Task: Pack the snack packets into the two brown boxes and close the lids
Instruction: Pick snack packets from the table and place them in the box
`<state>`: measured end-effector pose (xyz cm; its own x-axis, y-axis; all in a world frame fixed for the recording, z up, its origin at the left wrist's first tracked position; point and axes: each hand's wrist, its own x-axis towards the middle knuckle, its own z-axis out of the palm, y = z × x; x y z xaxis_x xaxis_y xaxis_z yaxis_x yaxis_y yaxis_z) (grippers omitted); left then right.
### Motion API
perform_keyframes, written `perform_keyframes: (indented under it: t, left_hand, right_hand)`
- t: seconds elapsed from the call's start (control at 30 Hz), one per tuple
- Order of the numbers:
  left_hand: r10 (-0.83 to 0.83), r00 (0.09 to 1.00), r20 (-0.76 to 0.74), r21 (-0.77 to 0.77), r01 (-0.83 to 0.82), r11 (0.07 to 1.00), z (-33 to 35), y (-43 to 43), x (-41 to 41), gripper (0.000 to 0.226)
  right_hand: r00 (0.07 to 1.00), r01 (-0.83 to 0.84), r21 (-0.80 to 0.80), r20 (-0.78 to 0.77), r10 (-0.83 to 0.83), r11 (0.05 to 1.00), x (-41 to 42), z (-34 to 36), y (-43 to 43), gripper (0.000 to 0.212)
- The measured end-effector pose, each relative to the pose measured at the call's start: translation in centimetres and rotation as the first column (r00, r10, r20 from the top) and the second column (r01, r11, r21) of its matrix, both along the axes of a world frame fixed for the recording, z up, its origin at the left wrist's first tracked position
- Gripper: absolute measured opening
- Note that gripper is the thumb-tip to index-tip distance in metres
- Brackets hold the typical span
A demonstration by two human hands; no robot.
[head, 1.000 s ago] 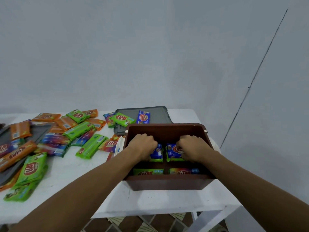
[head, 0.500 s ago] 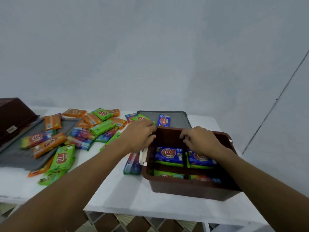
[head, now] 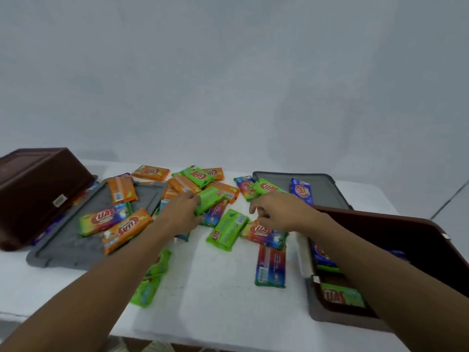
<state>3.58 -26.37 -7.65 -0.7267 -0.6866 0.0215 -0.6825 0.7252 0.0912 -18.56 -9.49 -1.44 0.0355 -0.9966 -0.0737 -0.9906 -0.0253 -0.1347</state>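
Reaching over the loose packets to the left of the open brown box (head: pixel 375 217), we work with both hands at once. Our left hand (head: pixel 180 214), the farther one from that box, has fingers and thumb closed on the near end of a green packet (head: pixel 210 200). Our right hand (head: pixel 276 212) hovers nearer the box with fingers curled down over a multicolour packet (head: pixel 266 233); whether it already grips it we cannot tell. Inside the box we see a blue packet (head: pixel 322 255) and a green-labelled one (head: pixel 342 297) lying flat. The second brown box (head: pixel 38 189) sits tipped, well away to the left, beside a grey lid (head: pixel 76 245) with packets on it. Another grey lid (head: pixel 324 189) lies just behind the open box.

To do this step well, we judge it best to take each packet across its short end, since the wrappers look slick and soft and may slip or crumple. We should lift clear of the overlapping neighbours so none gets dragged toward the table edge. Then we should carry both to the open box and lay them flat beside those already there, so the lid will sit down later.
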Motion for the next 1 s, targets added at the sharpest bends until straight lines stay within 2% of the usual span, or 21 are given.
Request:
perform_keyframes:
  t: [0.1, 0.23, 0.3, 0.37, 0.47, 0.57, 0.63, 0.73, 0.8, 0.83, 0.87, 0.93, 1.0]
  left_hand:
    - [-0.075, 0.997, -0.003, 0.027, 0.075, 0.997, -1.4, -1.7, -0.3, 0.063]
    - [-0.085, 0.996, 0.01, -0.021, 0.085, 0.996, -1.4, -2.9, -1.3, 0.062]
    - [-0.115, 0.993, 0.017, -0.04, 0.116, 0.992, -0.5, -3.1, -1.8, 0.052]
    - [-0.133, 0.99, -0.049, -0.015, 0.133, 0.991, 0.3, -3.9, -1.7, 0.035]
    - [-0.045, 0.974, -0.223, 0.157, 0.082, 0.984, 1.1, -5.8, -1.0, 0.015]
    - [0.022, 0.945, -0.327, 0.342, 0.096, 0.935, 1.7, -8.0, 0.2, 0.02]
    - [0.047, 0.945, -0.323, 0.404, 0.093, 0.91, 2.4, -8.4, 0.9, 0.02]
    - [0.066, 0.947, -0.316, 0.444, 0.086, 0.892, 3.3, -8.5, 1.3, 0.017]
    - [0.03, 0.974, -0.226, 0.443, 0.075, 0.893, 3.5, -8.2, 1.7, 0.017]
    - [-0.003, 0.987, -0.16, 0.423, 0.071, 0.904, 3.6, -8.0, 1.9, 0.021]
    - [-0.03, 0.994, -0.105, 0.395, 0.069, 0.916, 3.5, -8.0, 2.1, 0.031]
    - [-0.017, 0.996, -0.09, 0.383, 0.051, 0.923, 3.5, -8.1, 2.3, 0.047]
    - [0.009, 0.994, -0.113, 0.42, 0.039, 0.906, 3.7, -8.3, 2.1, 0.044]
  right_hand:
    - [0.996, 0.034, 0.183, -0.091, -0.017, 0.983, 2.2, -1.3, -2.9, 0.041]
    - [0.981, -0.025, 0.288, -0.179, 0.08, 0.957, 4.7, -3.7, -4.8, 0.071]
    - [0.984, -0.037, 0.311, -0.153, 0.089, 0.95, 5.4, -4.5, -5.0, 0.09]
    - [0.992, 0.018, 0.302, -0.121, 0.02, 0.953, 6.2, -5.3, -5.4, 0.103]
    - [0.988, 0.121, 0.307, -0.128, -0.085, 0.944, 7.2, -5.8, -6.1, 0.113]
    - [0.983, 0.166, 0.289, -0.13, -0.133, 0.943, 7.7, -5.8, -6.8, 0.108]
    - [0.98, 0.186, 0.267, -0.122, -0.158, 0.946, 7.6, -5.4, -7.0, 0.096]
    - [0.988, 0.156, 0.213, -0.021, -0.155, 0.965, 8.0, -4.0, -7.6, 0.058]
    - [0.979, 0.174, 0.118, 0.087, -0.185, 0.978, 7.7, -2.9, -8.0, 0.031]
    - [0.96, 0.224, 0.096, 0.15, -0.237, 0.97, 7.3, -2.5, -8.2, 0.025]
    - [0.919, 0.292, 0.109, 0.244, -0.31, 0.95, 6.8, -2.2, -8.3, 0.024]
    - [0.764, 0.412, 0.205, 0.453, -0.459, 0.888, 5.8, -1.8, -8.1, 0.037]
    - [0.618, 0.464, 0.293, 0.569, -0.542, 0.836, 5.1, -1.4, -7.9, 0.055]
